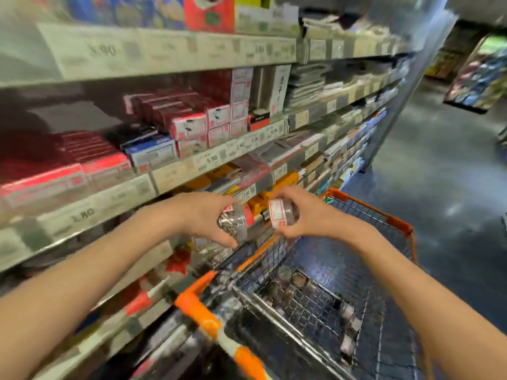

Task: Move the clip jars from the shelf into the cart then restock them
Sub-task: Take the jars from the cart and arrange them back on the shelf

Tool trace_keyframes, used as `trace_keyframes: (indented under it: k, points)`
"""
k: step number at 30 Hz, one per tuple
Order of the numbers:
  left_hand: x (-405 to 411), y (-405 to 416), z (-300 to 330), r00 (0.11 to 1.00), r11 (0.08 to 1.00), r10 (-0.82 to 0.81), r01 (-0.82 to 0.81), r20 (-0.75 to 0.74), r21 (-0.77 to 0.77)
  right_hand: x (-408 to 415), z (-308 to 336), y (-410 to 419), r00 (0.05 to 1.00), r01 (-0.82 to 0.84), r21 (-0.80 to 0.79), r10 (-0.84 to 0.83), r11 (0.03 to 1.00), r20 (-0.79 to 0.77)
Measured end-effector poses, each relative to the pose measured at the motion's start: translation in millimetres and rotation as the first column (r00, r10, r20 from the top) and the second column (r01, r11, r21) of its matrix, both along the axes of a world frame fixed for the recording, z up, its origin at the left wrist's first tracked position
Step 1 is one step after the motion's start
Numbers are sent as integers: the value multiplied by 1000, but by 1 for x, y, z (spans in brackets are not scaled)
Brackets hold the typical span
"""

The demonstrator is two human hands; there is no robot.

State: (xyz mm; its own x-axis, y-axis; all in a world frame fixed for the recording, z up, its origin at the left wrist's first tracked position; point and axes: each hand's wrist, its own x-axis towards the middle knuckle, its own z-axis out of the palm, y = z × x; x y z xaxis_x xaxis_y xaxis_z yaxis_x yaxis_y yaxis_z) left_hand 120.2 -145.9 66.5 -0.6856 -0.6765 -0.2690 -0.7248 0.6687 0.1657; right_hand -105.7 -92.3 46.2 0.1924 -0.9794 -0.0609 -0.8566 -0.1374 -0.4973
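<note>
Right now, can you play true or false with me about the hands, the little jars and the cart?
1. Each hand holds a jar. True: the left hand grips a clear jar of metal clips, and the right hand grips a jar with a red and white label.
2. The cart has blue trim. False: its trim is orange.
3. Some jars already lie in the cart. True: small jars sit in its wire basket.
4. The shelves on the left are bare. False: they are stacked with boxes.
</note>
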Motion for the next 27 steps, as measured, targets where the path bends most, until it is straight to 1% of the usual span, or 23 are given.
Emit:
trace_keyframes:
  k: [4, 8, 12, 17, 20, 27]
  points:
    - [27, 9, 30, 999, 999, 35, -35, -4, -27, 24, 34, 0, 996, -83, -35, 82, 996, -47]
    - [50, 23, 58, 997, 996, 72, -74, -37, -51, 49, 64, -1, 980, -156, -88, 143, 984, -134]
    - [70, 37, 86, 992, 991, 103, -109, -66, -83, 72, 92, -2, 961, -246, -152, 221, 957, -164]
    - [90, 48, 118, 974, 972, 206, -215, -98, -98, 93, 126, -10, 924, -352, -153, 318, 923, -212]
    - [98, 53, 135, 961, 955, 267, -274, -78, -111, 106, 145, -15, 894, -415, -147, 373, 898, -249]
    - [123, 67, 169, 937, 932, 331, -343, -112, -119, 131, 180, -22, 804, -543, -134, 467, 829, -366]
